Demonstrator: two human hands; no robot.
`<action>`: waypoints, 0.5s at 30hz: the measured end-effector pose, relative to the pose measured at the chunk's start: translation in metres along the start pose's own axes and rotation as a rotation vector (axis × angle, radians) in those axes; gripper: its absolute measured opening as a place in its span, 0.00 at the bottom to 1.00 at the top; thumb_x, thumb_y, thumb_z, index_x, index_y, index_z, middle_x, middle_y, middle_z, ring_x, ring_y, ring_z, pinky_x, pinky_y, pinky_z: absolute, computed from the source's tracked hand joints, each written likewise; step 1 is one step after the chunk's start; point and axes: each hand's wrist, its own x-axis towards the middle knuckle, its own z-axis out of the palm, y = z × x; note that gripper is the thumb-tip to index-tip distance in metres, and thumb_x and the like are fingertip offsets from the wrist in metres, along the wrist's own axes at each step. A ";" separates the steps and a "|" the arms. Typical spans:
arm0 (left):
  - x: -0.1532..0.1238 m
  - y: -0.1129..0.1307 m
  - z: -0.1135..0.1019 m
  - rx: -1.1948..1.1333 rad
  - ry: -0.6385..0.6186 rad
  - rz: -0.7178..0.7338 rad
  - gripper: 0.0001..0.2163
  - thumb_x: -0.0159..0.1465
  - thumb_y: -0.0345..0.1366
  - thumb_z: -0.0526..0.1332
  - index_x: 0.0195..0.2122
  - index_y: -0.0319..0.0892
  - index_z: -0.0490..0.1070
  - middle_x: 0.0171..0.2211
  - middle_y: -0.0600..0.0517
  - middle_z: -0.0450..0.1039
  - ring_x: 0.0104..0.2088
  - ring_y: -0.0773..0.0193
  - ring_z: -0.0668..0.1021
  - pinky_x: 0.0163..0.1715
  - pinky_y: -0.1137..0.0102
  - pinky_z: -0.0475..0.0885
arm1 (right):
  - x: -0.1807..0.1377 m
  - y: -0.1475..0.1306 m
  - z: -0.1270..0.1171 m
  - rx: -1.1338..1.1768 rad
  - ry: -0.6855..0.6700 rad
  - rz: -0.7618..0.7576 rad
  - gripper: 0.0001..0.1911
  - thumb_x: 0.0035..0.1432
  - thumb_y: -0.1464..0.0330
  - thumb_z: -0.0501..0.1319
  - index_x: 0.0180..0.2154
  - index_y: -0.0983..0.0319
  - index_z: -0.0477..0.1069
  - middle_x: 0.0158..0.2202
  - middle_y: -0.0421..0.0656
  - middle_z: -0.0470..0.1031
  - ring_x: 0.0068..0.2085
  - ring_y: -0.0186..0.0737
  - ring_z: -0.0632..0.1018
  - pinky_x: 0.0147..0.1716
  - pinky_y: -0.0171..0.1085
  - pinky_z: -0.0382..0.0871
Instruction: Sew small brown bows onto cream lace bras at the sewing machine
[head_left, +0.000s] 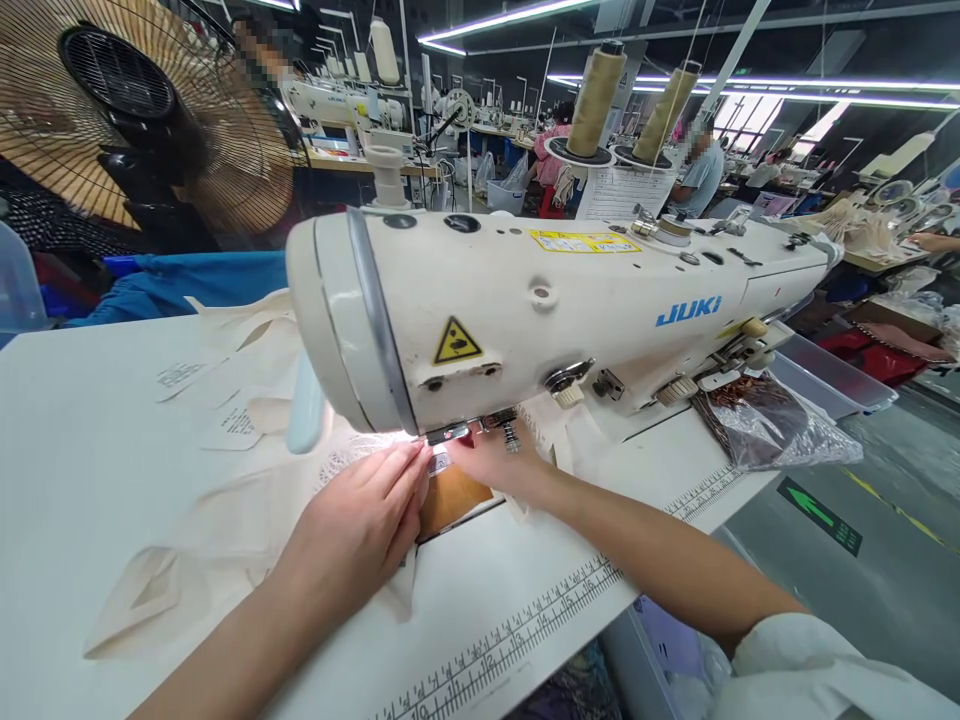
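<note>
A white sewing machine (487, 320) spans the table in front of me. My left hand (360, 520) is closed, fingers pressed together, at the edge of a cream fabric piece (225, 515) left of the needle area. My right hand (499, 462) reaches under the machine head from the right, its fingers curled in beside the presser foot (448, 433). Its fingertips are partly hidden by the machine, and the cloth it grips shows only in small part. Between both hands lies a brown plate (450, 500) in the machine bed. Lace trim (349, 455) shows behind my left hand.
Cream pieces with printed text (232, 425) lie at the table's left. A ruler strip (517, 635) runs along the front edge. A plastic bag (780, 420) sits at right. Thread cones (598, 100) stand behind the machine, a large fan (142, 110) back left. Other people work farther off.
</note>
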 end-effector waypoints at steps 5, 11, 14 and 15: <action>0.000 0.000 0.000 -0.013 0.001 -0.006 0.17 0.69 0.30 0.51 0.55 0.32 0.71 0.52 0.41 0.76 0.47 0.54 0.78 0.45 0.61 0.75 | 0.002 0.003 -0.001 -0.010 -0.025 -0.001 0.14 0.64 0.65 0.53 0.40 0.54 0.78 0.41 0.41 0.83 0.45 0.40 0.80 0.45 0.34 0.70; -0.001 0.001 0.000 -0.002 0.000 -0.006 0.17 0.69 0.31 0.50 0.54 0.32 0.71 0.52 0.41 0.76 0.48 0.53 0.78 0.45 0.61 0.75 | 0.003 0.004 0.002 -0.057 -0.068 0.046 0.15 0.64 0.63 0.53 0.42 0.53 0.78 0.42 0.40 0.83 0.46 0.42 0.80 0.46 0.37 0.70; -0.001 0.001 0.000 -0.014 0.004 -0.010 0.17 0.69 0.30 0.51 0.54 0.31 0.71 0.51 0.41 0.76 0.47 0.53 0.78 0.45 0.61 0.76 | 0.005 0.003 0.001 -0.082 -0.101 0.067 0.15 0.64 0.62 0.52 0.41 0.53 0.78 0.41 0.41 0.82 0.46 0.42 0.80 0.46 0.38 0.70; -0.001 0.001 0.000 -0.016 0.006 -0.013 0.17 0.69 0.30 0.51 0.54 0.31 0.71 0.51 0.41 0.76 0.47 0.54 0.78 0.45 0.61 0.76 | 0.006 0.003 0.001 -0.085 -0.109 0.060 0.15 0.64 0.62 0.52 0.41 0.53 0.78 0.41 0.41 0.83 0.45 0.42 0.80 0.45 0.38 0.70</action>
